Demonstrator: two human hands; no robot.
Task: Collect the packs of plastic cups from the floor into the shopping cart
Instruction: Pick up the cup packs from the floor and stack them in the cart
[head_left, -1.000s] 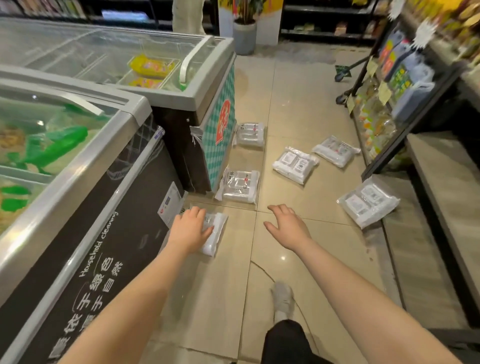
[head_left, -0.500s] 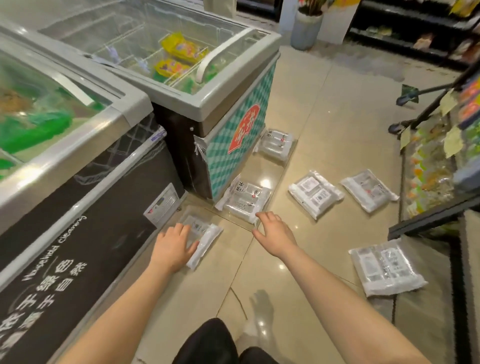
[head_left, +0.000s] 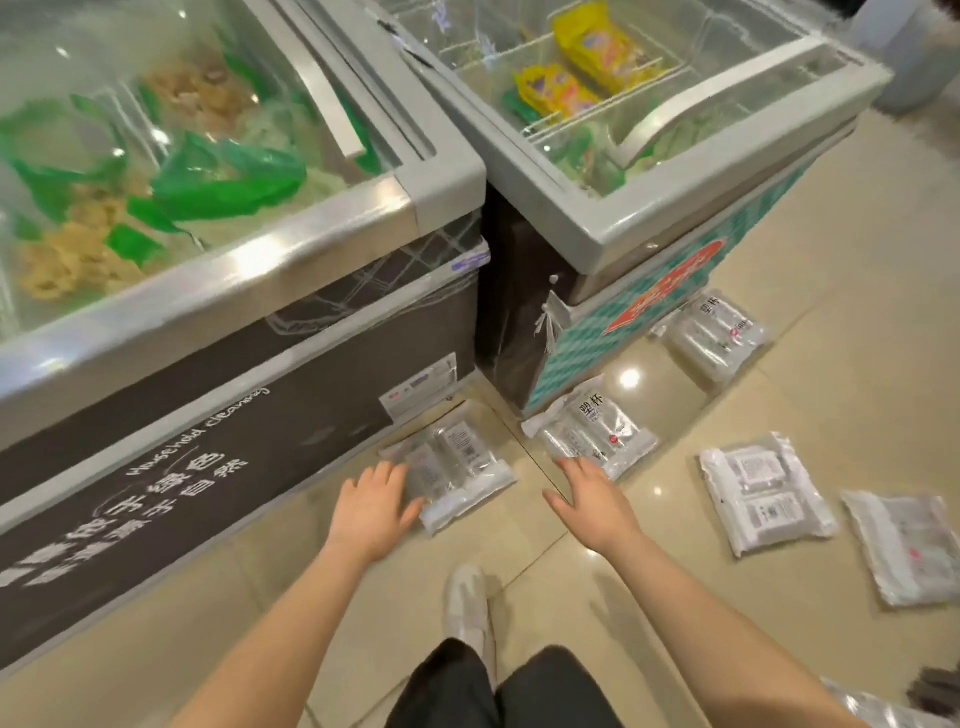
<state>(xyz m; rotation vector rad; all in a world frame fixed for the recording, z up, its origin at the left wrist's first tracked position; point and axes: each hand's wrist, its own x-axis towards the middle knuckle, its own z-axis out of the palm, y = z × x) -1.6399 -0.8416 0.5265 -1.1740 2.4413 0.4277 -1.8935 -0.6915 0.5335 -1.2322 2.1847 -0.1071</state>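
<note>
Several clear packs of plastic cups lie on the beige tiled floor. My left hand (head_left: 373, 506) rests flat on the near edge of one pack (head_left: 457, 470) beside the dark freezer, fingers spread. My right hand (head_left: 592, 501) is open, its fingertips touching the near end of a second pack (head_left: 597, 434) at the corner of the green-checked freezer. A third pack (head_left: 714, 335) lies farther along that freezer. Two more packs (head_left: 763, 493) (head_left: 906, 545) lie to the right. No shopping cart is in view.
A dark chest freezer (head_left: 249, 395) with a glass lid stands at left, and a green-checked one (head_left: 649, 218) stands behind it. My white shoe (head_left: 467, 603) and dark trouser legs are on the floor below my hands. Open floor stretches to the right.
The view has dropped lower and closer to the floor. My right hand has moved forward onto the second pack. My left hand stays on the first pack.
</note>
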